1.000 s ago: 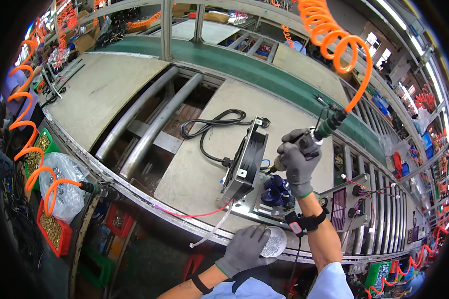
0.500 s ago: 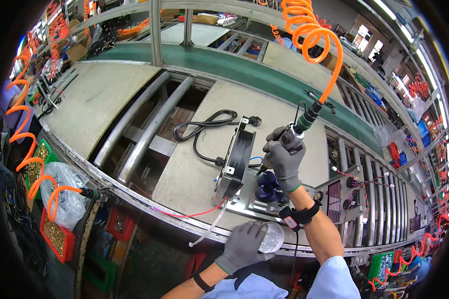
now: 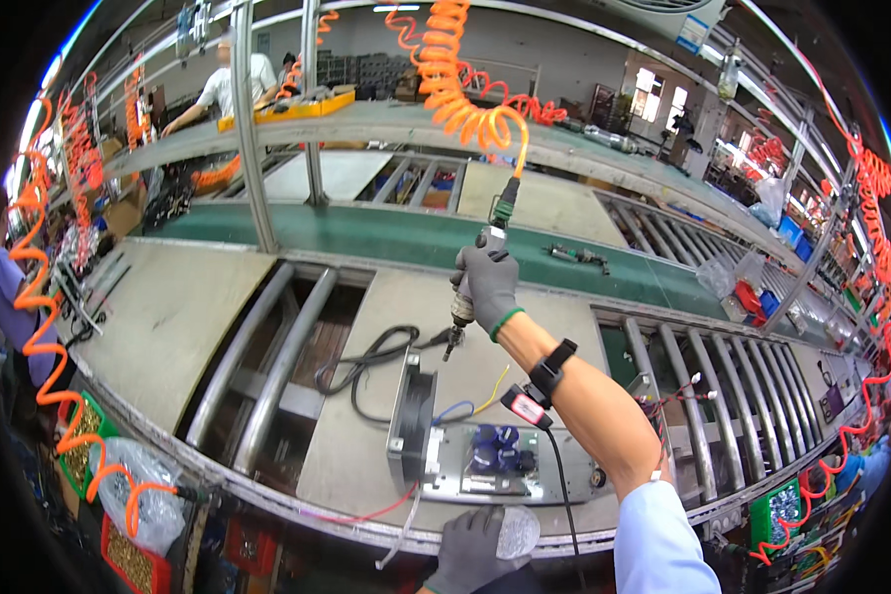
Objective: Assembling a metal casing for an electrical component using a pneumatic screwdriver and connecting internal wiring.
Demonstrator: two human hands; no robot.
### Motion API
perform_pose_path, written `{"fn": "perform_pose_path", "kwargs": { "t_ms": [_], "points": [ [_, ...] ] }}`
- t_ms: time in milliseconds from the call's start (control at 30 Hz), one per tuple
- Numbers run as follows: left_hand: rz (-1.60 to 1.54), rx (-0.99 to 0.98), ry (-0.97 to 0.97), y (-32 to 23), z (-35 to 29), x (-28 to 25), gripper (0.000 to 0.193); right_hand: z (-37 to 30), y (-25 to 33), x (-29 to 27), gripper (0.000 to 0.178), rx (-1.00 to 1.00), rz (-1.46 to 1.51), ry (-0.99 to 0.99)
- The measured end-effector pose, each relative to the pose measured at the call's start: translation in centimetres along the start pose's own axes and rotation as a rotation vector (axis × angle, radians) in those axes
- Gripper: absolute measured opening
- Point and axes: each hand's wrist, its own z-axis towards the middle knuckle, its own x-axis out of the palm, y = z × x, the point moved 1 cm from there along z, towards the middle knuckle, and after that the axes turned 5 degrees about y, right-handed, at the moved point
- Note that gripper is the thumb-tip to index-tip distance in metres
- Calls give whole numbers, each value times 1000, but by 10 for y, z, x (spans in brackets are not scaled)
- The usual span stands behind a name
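In my gloved right hand point(image 3: 487, 282) is an air screwdriver point(image 3: 459, 309), its bit pointing down above the far side of a metal-cased assembly. A coiled orange hose point(image 3: 455, 94) runs up from the tool's top. My gloved left hand point(image 3: 468, 552) is at the table's front edge, its fingers against a pale round dish point(image 3: 518, 533) of what look like small silvery parts. Between the hands lies the assembly: a metal base plate point(image 3: 445, 485) with dark blue capacitors point(image 3: 495, 447) on a board, and an upright black panel point(image 3: 413, 421). A black power cord point(image 3: 351, 368) lies looped behind it.
Steel rollers point(image 3: 289, 361) lie left of the work board, with more rollers point(image 3: 733, 396) to the right. A green belt point(image 3: 366, 235) runs behind, with another tool point(image 3: 576, 257) on it. Bins of small fasteners point(image 3: 134, 559) stand at lower left. A person point(image 3: 238, 84) stands far back.
My right hand has lifted the air screwdriver up and away from the assembly, toward the far side. My left hand stays by the dish at the front edge. The view has tilted up.
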Motion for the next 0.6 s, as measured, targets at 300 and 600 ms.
{"fn": "perform_pose_path", "kwargs": {
  "t_ms": [300, 600],
  "points": [
    [14, -53, 33, -1, -1, 0, 95, 177, 37, -89, 18, -91, -150, -212],
    [-10, -183, 149, -3, -17, 9, 66, 269, -4, -236, 20, 55, -590, -2]
  ]
}}
